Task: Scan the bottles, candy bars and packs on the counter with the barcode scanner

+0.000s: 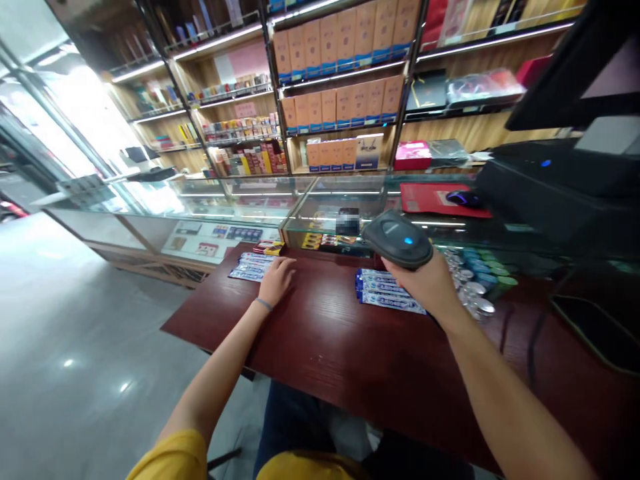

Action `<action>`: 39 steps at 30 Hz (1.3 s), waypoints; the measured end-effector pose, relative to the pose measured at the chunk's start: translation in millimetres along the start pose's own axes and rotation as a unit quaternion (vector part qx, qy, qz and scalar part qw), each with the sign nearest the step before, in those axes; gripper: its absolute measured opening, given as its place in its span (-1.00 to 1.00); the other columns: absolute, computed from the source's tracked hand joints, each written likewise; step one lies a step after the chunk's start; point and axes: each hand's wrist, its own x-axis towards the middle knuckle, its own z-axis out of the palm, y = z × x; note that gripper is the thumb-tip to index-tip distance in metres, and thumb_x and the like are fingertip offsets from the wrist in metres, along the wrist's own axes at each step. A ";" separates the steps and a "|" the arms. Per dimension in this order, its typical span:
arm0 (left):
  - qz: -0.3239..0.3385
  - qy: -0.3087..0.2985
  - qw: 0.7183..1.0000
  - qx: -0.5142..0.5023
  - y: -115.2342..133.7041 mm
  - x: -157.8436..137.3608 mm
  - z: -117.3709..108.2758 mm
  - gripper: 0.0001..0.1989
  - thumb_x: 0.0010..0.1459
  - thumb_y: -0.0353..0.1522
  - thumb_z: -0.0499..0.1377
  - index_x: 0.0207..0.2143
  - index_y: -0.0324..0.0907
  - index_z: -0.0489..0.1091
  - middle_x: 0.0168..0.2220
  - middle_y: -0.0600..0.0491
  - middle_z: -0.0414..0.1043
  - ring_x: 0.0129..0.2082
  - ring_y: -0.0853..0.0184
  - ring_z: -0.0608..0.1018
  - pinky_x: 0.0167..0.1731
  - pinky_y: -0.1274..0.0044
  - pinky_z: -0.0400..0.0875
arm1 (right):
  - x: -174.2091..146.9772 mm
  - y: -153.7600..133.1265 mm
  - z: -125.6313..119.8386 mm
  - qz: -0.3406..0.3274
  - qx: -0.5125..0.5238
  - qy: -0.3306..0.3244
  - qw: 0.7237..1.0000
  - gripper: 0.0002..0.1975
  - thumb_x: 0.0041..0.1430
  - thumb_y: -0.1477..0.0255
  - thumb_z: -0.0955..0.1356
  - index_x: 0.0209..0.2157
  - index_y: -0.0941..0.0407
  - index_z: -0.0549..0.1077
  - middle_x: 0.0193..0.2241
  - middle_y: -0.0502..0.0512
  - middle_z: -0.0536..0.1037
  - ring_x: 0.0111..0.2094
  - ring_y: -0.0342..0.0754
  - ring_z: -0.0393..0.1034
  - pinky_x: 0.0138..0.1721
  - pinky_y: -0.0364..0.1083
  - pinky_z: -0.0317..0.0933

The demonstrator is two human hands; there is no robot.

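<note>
My right hand (425, 283) is wrapped round the handle of a black barcode scanner (399, 239), whose head shows a lit blue light. Below the scanner lie several blue-and-white slim packets (387, 293) on the dark red wooden table (320, 333). My left hand (277, 280) rests on the tabletop with fingers loosely stretched and nothing visible in it. It touches or lies just beside the right end of another row of blue-and-white packets (249, 267). Behind those sit small red and yellow packs (270, 248).
Silver-topped cans (473, 290) and green-blue ones stand right of my right hand. A phone-like dark slab (597, 330) lies at the right. Beyond the table is a glass display counter (340, 190) bearing a mouse (463, 199) on a red mat (425, 200). A dark monitor (565, 63) overhangs the right.
</note>
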 end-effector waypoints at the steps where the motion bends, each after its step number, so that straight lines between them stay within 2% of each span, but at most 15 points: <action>1: -0.020 -0.001 1.000 0.015 -14.5 -6.6 -7.8 -0.68 0.34 -0.38 0.12 0.12 -0.12 0.43 0.09 -0.13 0.42 0.12 0.13 0.49 0.20 0.26 0.39 | -3.0 0.9 8.1 -0.003 0.003 -0.014 1.000 -0.61 0.08 0.29 0.46 -0.04 0.05 0.53 -0.22 0.18 0.69 -0.13 0.22 0.60 -0.15 0.09 0.47; 6: -0.101 -0.004 0.991 0.090 -72.8 -35.5 -35.5 -0.56 0.25 -0.45 0.14 0.17 -0.15 0.40 0.21 -0.21 0.31 0.25 0.01 0.39 0.29 0.18 0.28 | -15.8 5.1 38.1 0.012 -0.050 -0.081 0.995 -0.46 -0.02 0.28 0.47 0.05 0.05 0.49 -0.20 0.20 0.70 -0.04 0.33 0.58 -0.06 0.16 0.44; 11: -0.139 -0.009 0.983 0.122 -96.3 -49.1 -43.8 -0.47 0.15 -0.57 0.06 0.16 -0.16 0.42 0.26 -0.21 0.28 0.29 0.01 0.35 0.30 0.18 0.26 | -20.4 3.0 49.5 0.014 -0.067 -0.115 0.991 -0.50 0.01 0.27 0.44 0.04 0.04 0.49 -0.19 0.22 0.70 -0.03 0.36 0.58 -0.04 0.18 0.43; 15: -0.154 -0.030 0.977 0.144 -97.3 -52.2 -41.3 -0.51 0.16 -0.54 0.08 0.12 -0.16 0.47 0.23 -0.20 0.33 0.26 -0.01 0.38 0.29 0.16 0.24 | -21.3 8.0 52.8 0.015 -0.064 -0.124 0.990 -0.51 0.01 0.28 0.43 0.02 0.04 0.49 -0.21 0.21 0.70 -0.03 0.36 0.59 -0.07 0.17 0.46; 20: -0.148 -0.047 0.977 0.146 -95.8 -53.3 -39.8 -0.60 0.25 -0.46 0.06 0.07 -0.12 0.53 0.10 -0.18 0.46 0.13 0.02 0.45 0.22 0.17 0.29 | -21.7 14.2 55.2 0.012 -0.066 -0.121 0.990 -0.53 -0.02 0.30 0.47 0.00 -0.01 0.50 -0.26 0.13 0.71 -0.05 0.34 0.60 -0.08 0.15 0.47; 28: -0.131 -0.054 0.979 0.146 -88.3 -52.3 -46.5 -0.65 0.36 -0.36 0.04 0.05 -0.07 0.55 -0.05 -0.15 0.52 0.02 0.05 0.49 0.15 0.23 0.29 | -20.4 11.8 52.9 0.010 -0.067 -0.120 0.991 -0.49 0.00 0.28 0.45 0.03 0.05 0.48 -0.19 0.21 0.70 -0.03 0.34 0.58 0.00 0.20 0.42; 31: -0.133 -0.027 0.987 0.089 -73.9 -45.8 -47.0 -0.68 0.38 -0.36 0.03 0.03 -0.08 0.53 -0.06 -0.13 0.53 0.01 0.08 0.52 0.11 0.29 0.34 | -18.6 15.4 49.8 0.006 -0.056 -0.108 0.993 -0.45 0.01 0.28 0.46 0.08 0.06 0.47 -0.18 0.21 0.70 -0.02 0.33 0.58 0.01 0.19 0.42; 33: -0.158 0.031 0.987 0.001 -58.1 -34.9 -42.4 -0.72 0.39 -0.32 0.05 0.01 -0.08 0.51 -0.03 -0.10 0.54 0.02 0.13 0.54 0.08 0.36 0.39 | -16.8 18.5 47.4 0.001 -0.045 -0.098 0.994 -0.45 0.03 0.29 0.46 0.09 0.07 0.46 -0.17 0.20 0.69 0.00 0.31 0.57 0.02 0.17 0.42; 35: -0.217 0.099 0.962 -0.134 -37.3 -18.4 -32.7 -0.76 0.39 -0.26 0.08 -0.04 -0.09 0.49 -0.08 -0.06 0.56 -0.03 0.18 0.58 0.00 0.41 0.47 | -14.8 21.3 44.7 -0.002 -0.037 -0.084 0.996 -0.47 0.05 0.30 0.46 0.08 0.07 0.45 -0.16 0.19 0.69 0.01 0.29 0.57 0.02 0.15 0.42; 36: -0.255 0.113 0.934 -0.223 -25.3 -8.7 -26.0 -0.77 0.38 -0.22 0.10 -0.07 -0.11 0.48 -0.15 -0.03 0.56 -0.12 0.22 0.61 -0.09 0.44 0.51 | -13.6 22.5 43.0 -0.003 -0.036 -0.078 0.996 -0.49 0.06 0.30 0.46 0.08 0.06 0.45 -0.16 0.19 0.69 0.02 0.27 0.57 0.03 0.14 0.42; 37: -0.295 0.115 0.892 -0.322 -12.6 1.3 -18.5 -0.74 0.38 -0.18 0.12 -0.08 -0.13 0.46 -0.21 -0.01 0.56 -0.24 0.26 0.64 -0.21 0.47 0.55 | -12.4 23.3 40.9 -0.003 -0.036 -0.072 0.997 -0.49 0.06 0.30 0.46 0.07 0.04 0.44 -0.15 0.18 0.69 0.03 0.26 0.56 0.03 0.12 0.42; 39: -0.344 0.088 0.795 -0.493 13.3 19.6 -2.4 -0.71 0.34 -0.14 0.17 -0.07 -0.16 0.43 -0.22 -0.01 0.56 -0.37 0.32 0.64 -0.36 0.50 0.56 | -9.5 23.2 35.3 -0.004 -0.041 -0.069 0.997 -0.47 0.07 0.30 0.47 0.10 0.02 0.40 -0.13 0.16 0.68 0.06 0.25 0.55 0.03 0.10 0.41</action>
